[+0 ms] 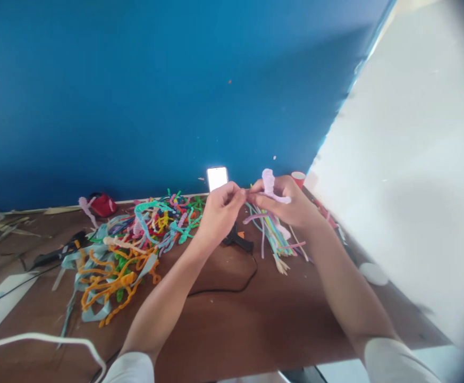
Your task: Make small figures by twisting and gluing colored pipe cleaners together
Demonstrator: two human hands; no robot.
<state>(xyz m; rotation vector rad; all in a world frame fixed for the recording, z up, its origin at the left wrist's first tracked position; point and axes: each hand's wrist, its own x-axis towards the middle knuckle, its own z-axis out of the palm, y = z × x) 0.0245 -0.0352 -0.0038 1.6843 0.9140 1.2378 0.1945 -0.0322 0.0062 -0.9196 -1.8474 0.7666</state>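
Over the table, my left hand [224, 206] is closed in a pinch, its fingertips at the thin end of a pipe cleaner stretched between both hands. My right hand [285, 201] is closed around a lilac pipe cleaner [269, 182], whose thick coiled part sticks up above the fingers. One bent lilac end lies across that hand. Below the right hand lies a bundle of pastel pipe cleaners [275, 239], partly hidden by it. A black glue gun [238, 241] rests on the table between my forearms, its upper part behind my left hand.
Left of my hands spreads a tangled heap of coloured pipe cleaners [116, 276]. A lit phone [217, 178] leans against the blue wall. A red cup [297, 179] stands behind my right hand. A black cord [224, 290] crosses the table [232, 335]; a white disc [373, 274] lies at right.
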